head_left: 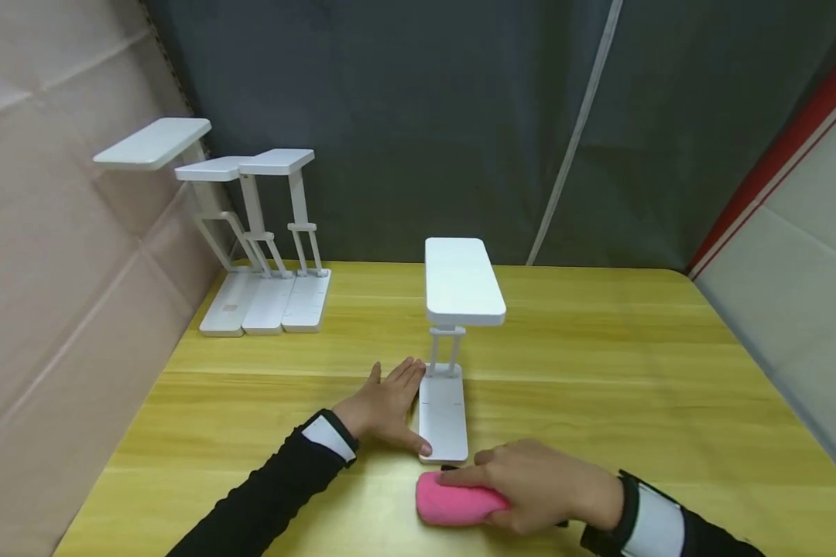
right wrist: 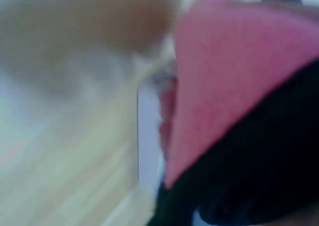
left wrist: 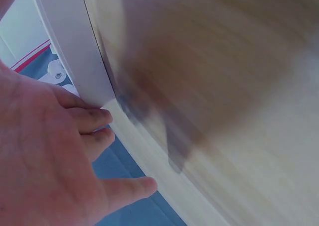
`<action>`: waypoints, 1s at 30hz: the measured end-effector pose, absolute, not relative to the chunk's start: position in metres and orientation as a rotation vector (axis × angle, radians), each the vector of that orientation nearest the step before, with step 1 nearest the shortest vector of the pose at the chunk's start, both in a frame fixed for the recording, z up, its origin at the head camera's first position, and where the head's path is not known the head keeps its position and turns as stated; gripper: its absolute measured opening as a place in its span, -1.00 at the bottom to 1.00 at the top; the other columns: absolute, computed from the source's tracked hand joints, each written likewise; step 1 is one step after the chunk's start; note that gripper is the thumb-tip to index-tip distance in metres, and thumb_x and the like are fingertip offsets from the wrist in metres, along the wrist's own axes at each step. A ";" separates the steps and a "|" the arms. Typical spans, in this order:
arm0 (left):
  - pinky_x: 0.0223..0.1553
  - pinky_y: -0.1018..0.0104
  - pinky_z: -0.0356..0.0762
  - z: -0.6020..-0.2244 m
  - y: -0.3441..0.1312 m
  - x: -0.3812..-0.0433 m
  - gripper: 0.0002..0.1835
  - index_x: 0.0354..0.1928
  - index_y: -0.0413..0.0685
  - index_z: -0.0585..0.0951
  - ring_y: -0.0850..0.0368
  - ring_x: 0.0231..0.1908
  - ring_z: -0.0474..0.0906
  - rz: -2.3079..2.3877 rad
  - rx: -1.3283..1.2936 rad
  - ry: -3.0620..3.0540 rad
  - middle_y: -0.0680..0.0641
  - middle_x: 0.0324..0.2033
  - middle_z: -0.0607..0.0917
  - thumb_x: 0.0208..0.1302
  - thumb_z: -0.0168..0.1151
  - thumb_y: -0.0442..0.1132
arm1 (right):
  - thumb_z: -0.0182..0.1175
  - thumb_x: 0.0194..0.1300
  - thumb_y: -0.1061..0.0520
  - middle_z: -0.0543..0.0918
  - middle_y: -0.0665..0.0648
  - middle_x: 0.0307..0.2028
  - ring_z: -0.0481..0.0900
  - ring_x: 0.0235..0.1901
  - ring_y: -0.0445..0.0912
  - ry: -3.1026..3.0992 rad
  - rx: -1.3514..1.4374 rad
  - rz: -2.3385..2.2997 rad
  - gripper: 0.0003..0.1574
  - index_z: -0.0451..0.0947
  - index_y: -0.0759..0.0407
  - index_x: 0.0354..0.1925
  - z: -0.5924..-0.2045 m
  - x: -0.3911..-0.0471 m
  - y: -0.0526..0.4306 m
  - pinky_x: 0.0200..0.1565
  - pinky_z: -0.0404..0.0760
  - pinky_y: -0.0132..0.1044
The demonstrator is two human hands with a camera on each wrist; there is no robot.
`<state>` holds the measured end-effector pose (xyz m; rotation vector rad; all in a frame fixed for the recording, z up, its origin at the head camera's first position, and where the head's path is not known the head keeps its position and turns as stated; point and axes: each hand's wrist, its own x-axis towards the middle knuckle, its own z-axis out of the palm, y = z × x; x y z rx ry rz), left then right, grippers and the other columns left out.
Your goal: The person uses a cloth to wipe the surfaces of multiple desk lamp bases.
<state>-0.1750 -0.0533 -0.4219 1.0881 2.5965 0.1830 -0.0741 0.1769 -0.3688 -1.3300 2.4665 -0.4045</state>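
Observation:
A white folding desk lamp (head_left: 443, 422) stands on the table with its flat rectangular head raised on a thin jointed arm. My left hand (head_left: 385, 408) lies along the left side of its base, fingers stretched and thumb at the front corner. In the left wrist view, the fingers of that hand (left wrist: 55, 151) reach along the white edge of the base. Just in front of the base, my right hand (head_left: 539, 486) grips a pink soft cloth pad (head_left: 460, 501) with a black part. The right wrist view shows the pad (right wrist: 234, 76) close up and blurred.
Several white lamps (head_left: 306, 302) of the same kind stand side by side at the back left of the wooden table (head_left: 599, 371). A dark curtain (head_left: 390, 116) hangs behind, with pale fabric walls (head_left: 56, 255) at both sides.

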 end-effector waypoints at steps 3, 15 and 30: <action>0.19 -0.31 -0.19 -0.421 -0.054 -0.174 0.32 0.34 -0.22 -0.16 0.00 0.34 -0.31 0.205 1.097 2.594 -0.18 0.36 -0.10 -0.24 0.09 0.56 | 0.22 -0.04 0.05 0.48 -0.13 -0.41 0.36 -0.49 -0.31 2.600 -1.387 -0.279 -0.20 0.25 -0.27 0.21 -0.382 -0.070 0.160 -0.55 0.37 -0.39; 0.19 -0.32 -0.21 -0.421 -0.056 -0.176 0.32 0.34 -0.21 -0.16 -0.01 0.34 -0.30 0.264 1.083 2.578 -0.17 0.37 -0.10 -0.26 0.15 0.53 | 0.15 -0.12 0.17 0.49 -0.01 -0.54 0.38 -0.58 -0.16 2.850 -1.115 -0.117 -0.32 0.44 -0.27 0.05 -0.385 -0.056 0.164 -0.62 0.35 -0.30; 0.18 -0.34 -0.20 -0.418 -0.058 -0.174 0.32 0.34 -0.21 -0.16 0.00 0.34 -0.29 0.295 1.085 2.568 -0.17 0.36 -0.10 -0.26 0.15 0.53 | 0.22 -0.16 0.15 0.43 -0.04 -0.58 0.29 -0.64 -0.23 2.726 -0.996 -0.080 -0.32 0.46 -0.17 0.04 -0.363 -0.050 0.182 -0.63 0.33 -0.29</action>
